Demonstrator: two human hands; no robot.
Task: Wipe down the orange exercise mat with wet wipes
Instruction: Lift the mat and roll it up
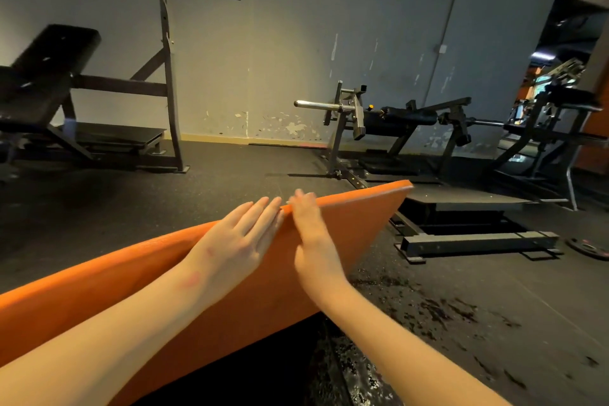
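Forearms, both yours, stretch forward toward one orange mat (pixel 356 224), raised on edge and tilted off the black floor (pixel 131 201). Your left hand (pixel 240 241) lies flat against its face just below the top edge, fingers straight and close together; your right hand (pixel 308 227), blurred, seems to hook fingers over that edge.

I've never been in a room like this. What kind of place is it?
Most likely a gym. A padded workout bench stands by the wall, a weight machine with a metal bar sits farther right, and an orange exercise mat is being lifted off the dark floor.
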